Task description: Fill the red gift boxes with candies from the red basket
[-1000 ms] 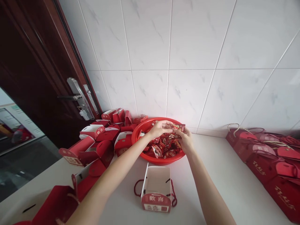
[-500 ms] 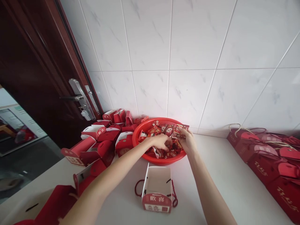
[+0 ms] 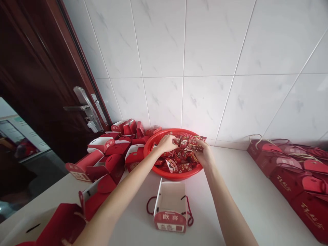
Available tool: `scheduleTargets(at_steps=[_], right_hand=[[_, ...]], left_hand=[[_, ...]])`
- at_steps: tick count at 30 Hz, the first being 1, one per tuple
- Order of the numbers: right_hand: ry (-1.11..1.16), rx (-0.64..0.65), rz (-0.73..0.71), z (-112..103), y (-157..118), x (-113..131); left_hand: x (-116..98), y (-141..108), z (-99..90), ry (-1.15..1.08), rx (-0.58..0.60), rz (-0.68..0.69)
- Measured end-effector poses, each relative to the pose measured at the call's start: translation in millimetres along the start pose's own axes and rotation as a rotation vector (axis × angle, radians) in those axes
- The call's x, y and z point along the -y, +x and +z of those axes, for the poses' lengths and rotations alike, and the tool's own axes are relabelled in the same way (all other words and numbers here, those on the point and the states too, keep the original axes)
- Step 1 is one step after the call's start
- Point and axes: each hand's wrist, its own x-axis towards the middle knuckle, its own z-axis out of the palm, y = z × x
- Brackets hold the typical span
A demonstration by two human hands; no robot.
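A red plastic basket (image 3: 176, 176) by the wall holds many red-wrapped candies (image 3: 183, 160). Over its far left part is my left hand (image 3: 167, 142), fingers bent down and closed among the wrappers; what they pinch is hidden. At the basket's right rim my right hand (image 3: 204, 155) is closed around several wrapped candies (image 3: 198, 141), whose printed ends stick out past the fingers. In front of the basket stands an open gift box (image 3: 171, 198), white inside with a red printed front and dark red cords at its sides.
Red gift boxes (image 3: 119, 147), several with raised flaps, crowd the table's left side. A row of closed red boxes (image 3: 289, 177) with cord handles lines the right. Behind is a tiled wall (image 3: 164, 99); a dark door (image 3: 43, 68) stands at left.
My left hand has moved from the basket's middle toward its far left, uncovering candies there. My right hand stays almost in place with its candies. The open box has not moved.
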Motion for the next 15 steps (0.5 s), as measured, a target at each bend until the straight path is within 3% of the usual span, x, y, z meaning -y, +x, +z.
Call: scheduleTargets(at_steps=[3, 6, 8, 12, 15], right_hand=[[0.004, -0.023, -0.005, -0.2, 0.8, 0.7], [0.014, -0.028, 0.009, 0.2, 0.8, 1.8], [0.031, -0.025, 0.016, 0.8, 0.2, 2.5], [0.041, -0.022, 0.018, 2.3, -1.1, 3.5], [0.053, -0.031, 0.035, 3.5, -1.4, 4.2]], left_hand=[[-4.6, -2.5, 0.6, 0.162, 0.081, 0.123], [-9.4, -3.5, 7.4, 0.209, 0.393, 0.231], [-12.1, -3.6, 12.7, 0.27, 0.501, 0.227], [-10.2, -1.0, 15.0, 0.34, 0.467, 0.226], [0.5, 3.7, 7.4, 0.215, 0.454, 0.195]])
